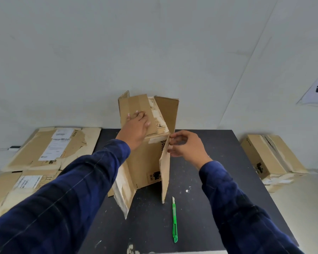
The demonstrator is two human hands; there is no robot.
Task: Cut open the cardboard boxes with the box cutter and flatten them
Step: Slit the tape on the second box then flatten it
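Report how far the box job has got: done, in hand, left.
Done: flattened cardboard lies on the left. In hand: the open box stands on the black table; the left hand presses its top flap, the right hand pinches a side flap; the box cutter lies idle. Left: flatten it, then the box on the right.

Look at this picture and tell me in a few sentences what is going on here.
A person in dark blue sleeves is working on a cardboard box standing on a black table. The left hand presses on a top flap, while the right hand pinches the edge of a loose side flap. The green box cutter lies untouched on the table. Flattened boxes lie to the left; an unflattened box waits to the right.
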